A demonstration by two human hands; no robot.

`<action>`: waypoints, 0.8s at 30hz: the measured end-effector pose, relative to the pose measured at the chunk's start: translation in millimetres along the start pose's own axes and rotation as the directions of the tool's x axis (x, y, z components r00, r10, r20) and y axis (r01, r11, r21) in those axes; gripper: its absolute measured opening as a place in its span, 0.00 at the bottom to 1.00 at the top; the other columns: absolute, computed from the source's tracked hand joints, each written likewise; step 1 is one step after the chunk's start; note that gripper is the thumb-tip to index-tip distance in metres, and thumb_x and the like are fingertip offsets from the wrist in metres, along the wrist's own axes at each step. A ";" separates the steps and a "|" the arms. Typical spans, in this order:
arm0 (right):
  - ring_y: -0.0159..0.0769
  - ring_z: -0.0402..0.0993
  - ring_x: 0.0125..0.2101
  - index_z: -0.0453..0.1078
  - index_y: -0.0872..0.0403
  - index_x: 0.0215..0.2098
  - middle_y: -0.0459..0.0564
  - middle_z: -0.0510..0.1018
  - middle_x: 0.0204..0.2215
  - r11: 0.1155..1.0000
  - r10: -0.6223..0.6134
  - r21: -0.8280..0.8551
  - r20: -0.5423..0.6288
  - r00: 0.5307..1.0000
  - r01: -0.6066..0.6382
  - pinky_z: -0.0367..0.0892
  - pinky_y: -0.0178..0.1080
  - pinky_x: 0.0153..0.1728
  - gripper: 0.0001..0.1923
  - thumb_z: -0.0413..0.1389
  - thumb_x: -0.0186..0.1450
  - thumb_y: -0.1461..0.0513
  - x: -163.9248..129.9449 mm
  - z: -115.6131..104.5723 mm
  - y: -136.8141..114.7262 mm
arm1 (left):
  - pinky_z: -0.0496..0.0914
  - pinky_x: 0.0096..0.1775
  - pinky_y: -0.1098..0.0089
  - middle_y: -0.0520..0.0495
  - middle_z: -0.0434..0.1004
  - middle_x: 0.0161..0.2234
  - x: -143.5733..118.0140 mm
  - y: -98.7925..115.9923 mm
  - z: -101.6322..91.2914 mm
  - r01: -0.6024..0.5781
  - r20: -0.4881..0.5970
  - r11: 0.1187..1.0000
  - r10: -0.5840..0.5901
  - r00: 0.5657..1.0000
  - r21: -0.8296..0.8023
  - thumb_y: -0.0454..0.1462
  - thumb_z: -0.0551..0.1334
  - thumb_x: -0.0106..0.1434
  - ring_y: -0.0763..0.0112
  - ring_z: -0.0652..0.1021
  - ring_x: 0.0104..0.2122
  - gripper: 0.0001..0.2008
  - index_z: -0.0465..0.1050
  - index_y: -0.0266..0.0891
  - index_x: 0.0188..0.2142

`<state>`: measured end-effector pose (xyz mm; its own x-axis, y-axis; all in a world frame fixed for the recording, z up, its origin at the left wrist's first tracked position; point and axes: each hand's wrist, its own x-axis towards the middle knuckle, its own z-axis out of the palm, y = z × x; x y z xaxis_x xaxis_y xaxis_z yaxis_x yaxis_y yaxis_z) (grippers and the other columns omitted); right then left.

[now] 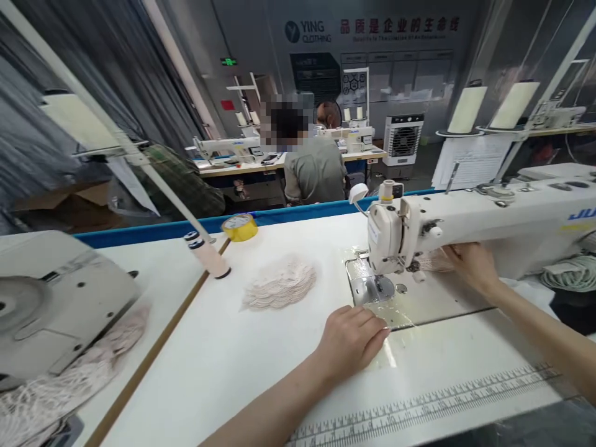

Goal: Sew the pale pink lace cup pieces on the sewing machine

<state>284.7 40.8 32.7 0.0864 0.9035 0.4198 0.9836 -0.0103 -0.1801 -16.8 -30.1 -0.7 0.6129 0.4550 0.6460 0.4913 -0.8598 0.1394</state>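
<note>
Scalloped pale-pink fabric (282,287), smooth tabletop (223,360)

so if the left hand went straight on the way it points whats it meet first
Following its forearm's line, the left hand would likely reach the bed plate first, then perhaps the sewing head around the needle area, though height and depth are unclear.

The sewing machine (465,214) looks smooth and glossy, its needle plate (370,290) shiny metal. The stacked cloth pieces (284,287) appear matt and rough (rather lacy), the tape roll (242,232) glossy plastic, the tabletop (261,357) smooth.
</note>
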 end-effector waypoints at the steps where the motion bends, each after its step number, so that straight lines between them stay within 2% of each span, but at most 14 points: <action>1: 0.42 0.69 0.24 0.69 0.54 0.28 0.55 0.74 0.22 1.000 0.014 0.009 -0.020 1.000 -0.014 0.54 0.37 0.25 0.20 0.41 0.67 0.54 -5.3 -3.0 3.0 | 0.66 0.28 0.73 0.51 0.77 0.26 -0.1 -0.3 0.2 -0.001 0.000 1.000 0.001 1.000 0.001 0.36 0.55 0.66 0.74 0.76 0.27 0.09 0.73 0.38 0.33; 4: 0.38 0.71 0.29 0.70 0.53 0.38 0.52 0.77 0.32 0.990 -0.031 0.136 -0.023 0.999 0.034 0.60 0.37 0.30 0.17 0.44 0.67 0.53 -34.4 -20.9 -0.7 | 0.68 0.31 0.71 0.50 0.78 0.31 1.0 -0.1 -0.4 0.013 -0.007 1.000 -0.014 1.000 -0.016 0.35 0.56 0.65 0.72 0.77 0.30 0.07 0.73 0.38 0.37; 6: 0.38 0.71 0.30 0.70 0.53 0.37 0.50 0.76 0.31 0.872 -0.065 0.489 0.103 0.993 0.007 0.62 0.36 0.31 0.16 0.48 0.65 0.51 -60.2 -36.2 -17.6 | 0.70 0.37 0.67 0.47 0.79 0.40 2.7 0.6 -2.2 0.041 -0.003 0.998 -0.042 0.999 -0.049 0.36 0.59 0.64 0.68 0.77 0.38 0.11 0.70 0.39 0.46; 8: 0.37 0.71 0.30 0.69 0.52 0.35 0.48 0.75 0.30 0.602 -0.097 0.769 0.337 0.936 -0.215 0.65 0.37 0.31 0.14 0.53 0.64 0.50 -84.5 -48.3 -41.6 | 0.70 0.46 0.59 0.40 0.73 0.51 4.9 1.5 -5.3 0.114 0.063 0.985 -0.107 0.992 -0.126 0.41 0.64 0.60 0.59 0.74 0.49 0.27 0.62 0.38 0.57; 10: 0.37 0.73 0.34 0.69 0.51 0.41 0.47 0.76 0.34 0.255 -0.199 0.855 0.503 0.841 -0.451 0.68 0.39 0.37 0.13 0.56 0.63 0.52 -104.0 -54.7 -64.9 | 0.68 0.52 0.53 0.37 0.66 0.57 7.1 3.5 -9.8 0.213 0.214 0.937 -0.156 0.964 -0.275 0.47 0.68 0.55 0.54 0.69 0.55 0.38 0.57 0.39 0.61; 11: 0.36 0.73 0.35 0.68 0.51 0.44 0.48 0.76 0.35 0.104 -0.228 0.843 0.537 0.812 -0.528 0.68 0.39 0.39 0.14 0.57 0.63 0.53 -111.8 -55.9 -74.3 | 0.66 0.53 0.52 0.38 0.66 0.57 8.2 5.0 -12.5 0.272 0.309 0.892 -0.161 0.937 -0.362 0.49 0.68 0.53 0.54 0.68 0.56 0.38 0.60 0.41 0.60; 13: 0.33 0.73 0.35 0.68 0.53 0.44 0.48 0.77 0.36 -0.130 -0.252 0.786 0.563 0.787 -0.604 0.67 0.38 0.41 0.17 0.61 0.60 0.54 -123.6 -55.5 -87.3 | 0.66 0.54 0.52 0.42 0.72 0.52 11.0 9.1 -17.9 0.424 0.483 0.745 -0.157 0.862 -0.515 0.50 0.66 0.55 0.55 0.71 0.53 0.25 0.71 0.44 0.51; 14: 0.33 0.74 0.35 0.69 0.54 0.44 0.48 0.77 0.36 -0.214 -0.247 0.753 0.574 0.781 -0.622 0.67 0.37 0.41 0.18 0.62 0.59 0.54 -127.9 -54.6 -91.0 | 0.67 0.53 0.53 0.44 0.76 0.47 12.6 11.3 -20.5 0.515 0.544 0.645 -0.178 0.820 -0.565 0.49 0.64 0.58 0.56 0.74 0.49 0.18 0.75 0.43 0.44; 16: 0.32 0.74 0.35 0.69 0.55 0.42 0.49 0.77 0.35 -0.317 -0.227 0.702 0.597 0.769 -0.638 0.68 0.37 0.40 0.21 0.65 0.55 0.54 -134.5 -52.9 -93.6 | 0.71 0.46 0.58 0.45 0.78 0.38 16.5 15.6 -24.7 0.680 0.615 0.385 -0.296 0.731 -0.623 0.48 0.61 0.61 0.60 0.76 0.40 0.14 0.76 0.41 0.37; 18: 0.33 0.75 0.33 0.70 0.56 0.42 0.48 0.77 0.34 -0.326 -0.246 0.665 0.627 0.739 -0.672 0.70 0.36 0.37 0.22 0.66 0.53 0.53 -139.5 -53.1 -90.9 | 0.72 0.38 0.65 0.48 0.75 0.32 20.5 19.2 -26.8 0.749 0.641 0.137 -0.433 0.634 -0.649 0.49 0.61 0.60 0.66 0.75 0.32 0.15 0.74 0.40 0.34; 20: 0.32 0.75 0.31 0.71 0.56 0.40 0.48 0.77 0.31 -0.235 -0.405 0.598 0.656 0.636 -0.766 0.71 0.35 0.34 0.22 0.66 0.53 0.53 -144.1 -56.4 -84.4 | 0.68 0.30 0.72 0.51 0.71 0.27 24.0 22.5 -27.2 0.778 0.655 0.027 -0.522 0.547 -0.628 0.50 0.63 0.58 0.71 0.72 0.27 0.16 0.70 0.39 0.31; 21: 0.31 0.75 0.30 0.72 0.56 0.38 0.47 0.77 0.30 -0.140 -0.526 0.553 0.661 0.535 -0.822 0.71 0.34 0.32 0.20 0.66 0.53 0.52 -146.2 -59.4 -80.1 | 0.66 0.27 0.74 0.52 0.68 0.25 25.4 24.2 -27.1 0.799 0.660 0.028 -0.547 0.515 -0.601 0.50 0.63 0.57 0.73 0.69 0.25 0.17 0.68 0.38 0.29; 23: 0.29 0.74 0.26 0.72 0.56 0.33 0.46 0.76 0.28 0.114 -0.689 0.502 0.661 0.295 -0.857 0.71 0.32 0.29 0.19 0.63 0.55 0.50 -148.4 -67.0 -70.6 | 0.60 0.24 0.77 0.54 0.62 0.21 27.6 27.6 -27.4 0.843 0.660 0.115 -0.570 0.489 -0.525 0.52 0.63 0.57 0.77 0.64 0.22 0.19 0.66 0.38 0.27; 24: 0.28 0.74 0.24 0.71 0.56 0.31 0.45 0.76 0.27 0.234 -0.698 0.520 0.678 0.231 -0.822 0.70 0.31 0.27 0.18 0.61 0.56 0.49 -147.3 -70.8 -65.6 | 0.58 0.23 0.77 0.56 0.59 0.20 28.6 28.8 -27.8 0.856 0.659 0.176 -0.569 0.492 -0.487 0.53 0.62 0.58 0.78 0.62 0.20 0.20 0.66 0.38 0.28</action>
<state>218.7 -122.0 45.7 -0.7738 0.5062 -0.3808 0.0766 -0.5219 -0.8495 -2.3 -48.3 42.7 0.4294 0.8661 -0.2559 0.3095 0.1250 0.9427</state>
